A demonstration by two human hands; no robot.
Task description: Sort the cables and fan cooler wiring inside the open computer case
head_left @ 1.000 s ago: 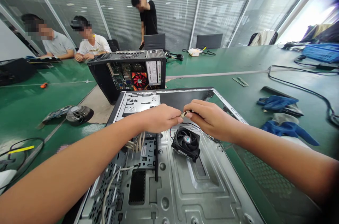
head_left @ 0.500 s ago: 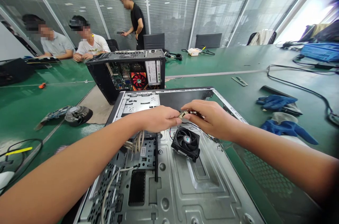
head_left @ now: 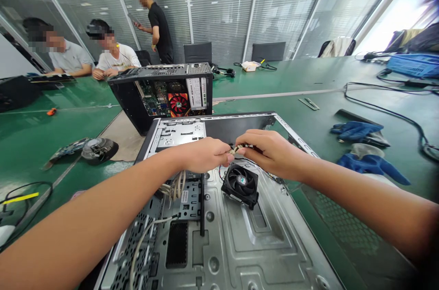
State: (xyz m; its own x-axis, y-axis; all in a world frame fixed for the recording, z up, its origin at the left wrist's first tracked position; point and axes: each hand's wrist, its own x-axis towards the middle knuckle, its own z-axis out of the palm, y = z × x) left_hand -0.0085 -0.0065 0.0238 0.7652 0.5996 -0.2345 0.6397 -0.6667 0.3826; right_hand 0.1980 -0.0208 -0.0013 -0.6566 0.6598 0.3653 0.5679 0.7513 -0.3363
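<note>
At the centre of the frame, over an open silver metal computer case (head_left: 236,244), your left hand (head_left: 208,155) and right hand (head_left: 265,150) pinch a thin, twisted beige-and-dark cable (head_left: 234,149), likely light and pliable, best gripped with fingertips beside the twist.

The person in black (head_left: 160,27) has moved leftward (one arm (head_left: 155,35) now lowered), raising what looks like a phone (head_left: 133,18).

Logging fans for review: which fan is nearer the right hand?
The black fan, in the case lying flat; the red fan is farther off, in the upright computer.
</note>
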